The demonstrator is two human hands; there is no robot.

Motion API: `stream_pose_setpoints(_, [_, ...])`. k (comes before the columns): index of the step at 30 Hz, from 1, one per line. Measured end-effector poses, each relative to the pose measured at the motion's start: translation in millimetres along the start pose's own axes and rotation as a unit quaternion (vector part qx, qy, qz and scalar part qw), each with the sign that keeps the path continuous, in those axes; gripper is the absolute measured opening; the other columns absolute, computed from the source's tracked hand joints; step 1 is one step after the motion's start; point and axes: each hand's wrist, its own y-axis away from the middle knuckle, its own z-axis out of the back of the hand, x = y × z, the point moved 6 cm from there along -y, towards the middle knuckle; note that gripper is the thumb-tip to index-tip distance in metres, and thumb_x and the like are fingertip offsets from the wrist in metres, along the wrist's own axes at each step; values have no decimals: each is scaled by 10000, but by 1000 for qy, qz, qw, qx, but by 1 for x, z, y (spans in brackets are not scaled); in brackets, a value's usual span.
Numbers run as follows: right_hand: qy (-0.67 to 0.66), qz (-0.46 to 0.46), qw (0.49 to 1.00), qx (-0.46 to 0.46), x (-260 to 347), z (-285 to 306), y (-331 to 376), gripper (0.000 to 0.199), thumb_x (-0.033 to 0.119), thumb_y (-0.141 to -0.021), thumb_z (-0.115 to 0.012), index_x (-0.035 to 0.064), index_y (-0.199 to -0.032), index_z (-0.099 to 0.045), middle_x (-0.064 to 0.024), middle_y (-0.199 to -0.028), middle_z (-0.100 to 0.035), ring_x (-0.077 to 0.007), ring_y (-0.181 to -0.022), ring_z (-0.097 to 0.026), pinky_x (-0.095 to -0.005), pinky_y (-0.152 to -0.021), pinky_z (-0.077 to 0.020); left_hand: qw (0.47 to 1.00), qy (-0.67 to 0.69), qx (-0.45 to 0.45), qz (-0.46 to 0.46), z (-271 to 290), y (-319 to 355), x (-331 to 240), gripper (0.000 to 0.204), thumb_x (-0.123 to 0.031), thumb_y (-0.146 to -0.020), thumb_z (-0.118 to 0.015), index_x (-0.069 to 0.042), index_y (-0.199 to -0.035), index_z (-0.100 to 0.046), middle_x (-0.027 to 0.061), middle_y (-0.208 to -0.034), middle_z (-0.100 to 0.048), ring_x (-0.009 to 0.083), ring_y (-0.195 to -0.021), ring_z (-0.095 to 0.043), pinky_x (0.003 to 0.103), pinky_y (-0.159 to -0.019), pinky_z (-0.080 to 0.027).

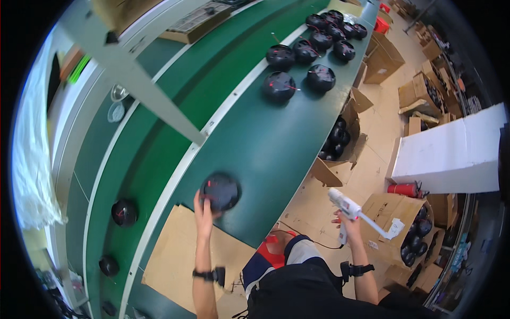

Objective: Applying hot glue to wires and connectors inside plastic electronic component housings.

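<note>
My left hand (204, 217) grips a round black shell (222, 190) by its near left edge, just above the green bench top (265, 159). Small red marks or wires show on the shell, which is slightly blurred. Off the bench's right edge, my right hand (351, 227) is wrapped round a white hot glue gun (346, 204). A white glue stick (376, 225) juts out from the gun, and a dark cord (321, 245) trails from its handle. Dark bands with small devices sit on both wrists.
A cardboard sheet (178, 260) lies on the bench near me. Several black shells (279, 86) with red wires crowd its far end. More shells (124, 212) rest on the green belt (154, 143) at left. Cardboard boxes (385, 212) of shells and a red fire extinguisher (405, 190) stand to the right.
</note>
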Motion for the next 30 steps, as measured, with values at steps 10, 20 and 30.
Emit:
stream_pose_setpoints(10, [76, 6, 996, 53, 14, -16, 11, 360, 306, -1010, -683, 31, -1239, -650, -84, -1036, -760, -131, -595, -655, -275, -508, -502, 983, -90, -112, -116, -45, -53, -34, 690, -101, -923, -733, -68, -1527, -400, 202, -1427, -548, 292, -1289, -566, 430, -1027, -515])
stream_pose_setpoints(20, [22, -7, 984, 178, 21, -39, 23, 156, 74, -923, -697, 44, -1058, -624, -135, -1111, -704, -110, -602, -594, -273, -547, -512, 760, -519, -385, 72, 327, -52, -68, 1395, -471, -582, -970, -95, -1622, -120, 317, -1574, -306, 522, -1440, -338, 575, -1154, -384])
stream_pose_setpoints(30, [43, -10, 914, 403, 63, -190, 116, 244, 98, -877, -748, 59, -1055, -585, -176, -1199, -637, -166, -701, -596, -283, -633, -481, 866, -446, -66, -218, 190, 111, -43, 1300, -269, -435, -988, -9, -1542, -359, 255, -1555, -406, 464, -1434, -396, 506, -1211, -348])
